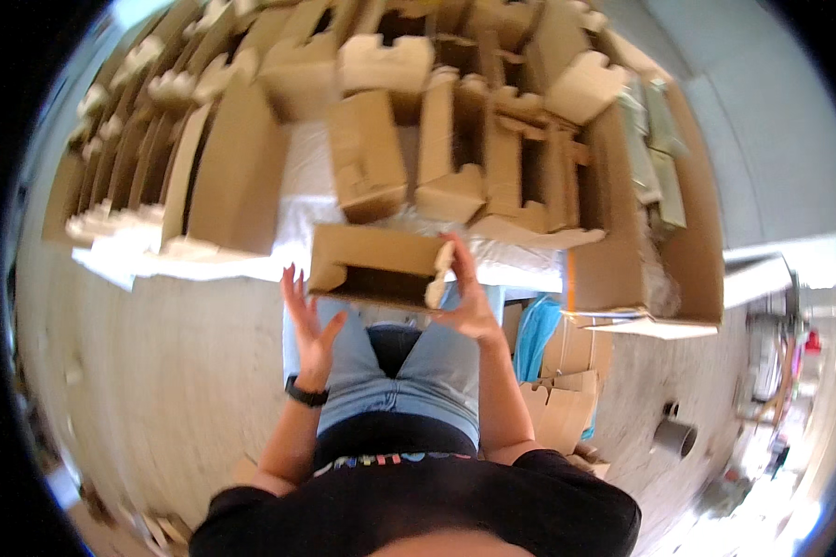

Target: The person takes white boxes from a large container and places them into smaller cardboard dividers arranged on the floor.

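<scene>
- Open cardboard box, centre of the frame: its inside is lost in shadow.
- Right hand: grip pinching the box's right end.
- Left hand: grip spread, just beside the left end.
- Brown cartons, upper frame: some cut off at the top, hiding much of the white tabletop.
- Black shirt, bottom: coloured lettering, too foreshortened to read.

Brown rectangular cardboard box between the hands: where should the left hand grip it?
I'd take the brown rectangular cardboard box by its left end, bare left hand coming from the left. That end looks free, with the hand open beside it; the bare right hand holds the opposite end at its pale notched flap.
</scene>
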`<action>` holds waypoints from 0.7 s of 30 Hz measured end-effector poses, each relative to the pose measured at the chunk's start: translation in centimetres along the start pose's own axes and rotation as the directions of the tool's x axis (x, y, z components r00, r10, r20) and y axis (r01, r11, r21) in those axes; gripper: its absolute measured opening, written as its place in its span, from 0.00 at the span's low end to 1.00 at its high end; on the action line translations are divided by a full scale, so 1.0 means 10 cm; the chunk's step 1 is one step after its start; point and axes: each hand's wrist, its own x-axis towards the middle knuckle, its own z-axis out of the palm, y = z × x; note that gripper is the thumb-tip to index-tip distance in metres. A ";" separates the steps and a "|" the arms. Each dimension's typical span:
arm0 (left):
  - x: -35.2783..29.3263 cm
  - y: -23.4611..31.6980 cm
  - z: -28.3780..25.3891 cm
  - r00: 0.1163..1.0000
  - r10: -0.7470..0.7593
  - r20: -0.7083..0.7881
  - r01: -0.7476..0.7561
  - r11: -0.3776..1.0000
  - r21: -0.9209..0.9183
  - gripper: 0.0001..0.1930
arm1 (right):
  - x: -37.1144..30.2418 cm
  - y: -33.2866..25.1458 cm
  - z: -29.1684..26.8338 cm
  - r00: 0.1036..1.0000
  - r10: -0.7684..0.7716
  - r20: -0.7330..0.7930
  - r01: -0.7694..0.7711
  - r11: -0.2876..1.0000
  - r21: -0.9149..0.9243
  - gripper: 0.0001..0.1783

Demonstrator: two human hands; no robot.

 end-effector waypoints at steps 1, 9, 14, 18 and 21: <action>0.03 0.15 0.05 0.999 0.025 0.040 -0.028 0.996 0.084 0.51 | 0.02 -0.07 0.01 0.999 0.034 -0.004 -0.034 0.999 -0.009 0.63; 0.09 0.10 0.15 0.968 0.143 0.205 -0.178 0.970 0.164 0.37 | 0.09 -0.29 -0.05 0.978 -0.198 -0.062 0.184 0.967 -0.176 0.46; 0.02 0.00 0.20 0.968 0.126 0.215 -0.160 0.976 0.148 0.36 | -0.03 -0.33 -0.09 0.981 -0.164 -0.102 0.141 0.969 -0.201 0.43; 0.04 0.10 0.17 0.976 0.087 0.201 -0.116 0.984 0.135 0.33 | 0.01 -0.28 -0.03 0.986 -0.128 -0.106 0.111 0.981 -0.158 0.41; 0.06 0.07 0.09 0.984 0.055 0.170 -0.075 0.991 0.112 0.32 | 0.06 -0.22 -0.01 0.989 -0.134 -0.067 0.123 0.981 -0.149 0.41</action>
